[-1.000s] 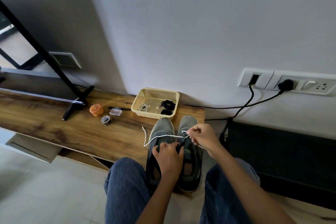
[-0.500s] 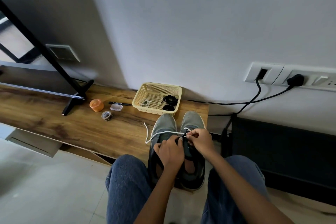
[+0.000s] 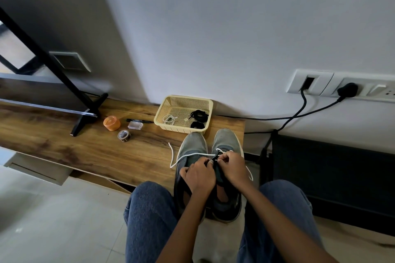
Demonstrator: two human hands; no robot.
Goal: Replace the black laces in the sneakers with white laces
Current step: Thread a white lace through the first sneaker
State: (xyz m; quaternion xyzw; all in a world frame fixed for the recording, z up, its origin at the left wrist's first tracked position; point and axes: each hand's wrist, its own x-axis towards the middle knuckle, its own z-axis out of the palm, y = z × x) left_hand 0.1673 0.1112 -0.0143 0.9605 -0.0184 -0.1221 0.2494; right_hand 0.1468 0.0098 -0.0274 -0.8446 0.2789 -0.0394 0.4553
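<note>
— Over the two sneakers, what do the hands do?

— From my remote seat I see the right hand (image 3: 232, 167) pinching the white lace (image 3: 193, 154) just at the eyelets of the right sneaker (image 3: 226, 141). The left hand (image 3: 199, 176) lies curled on the tongue area between the shoes; its fingertips meet the same spot, but whether it grips lace or only the tongue I cannot tell.

— How far is the work?

— I judge it early for this shoe: the lace runs loose across the left sneaker (image 3: 192, 143) onto the bench (image 3: 85, 145), only near the lowest holes. The left sneaker shows no lace of its own. Two black laces (image 3: 198, 118) are already rolled in the basket (image 3: 164, 107), with one more white bundle (image 3: 169, 119), so removing seems finished and threading remains.

— And the materials?

— Grey soft uppers with pale soles, a thin round cord, a perforated cream plastic basket, a wood-grain bench top.
</note>
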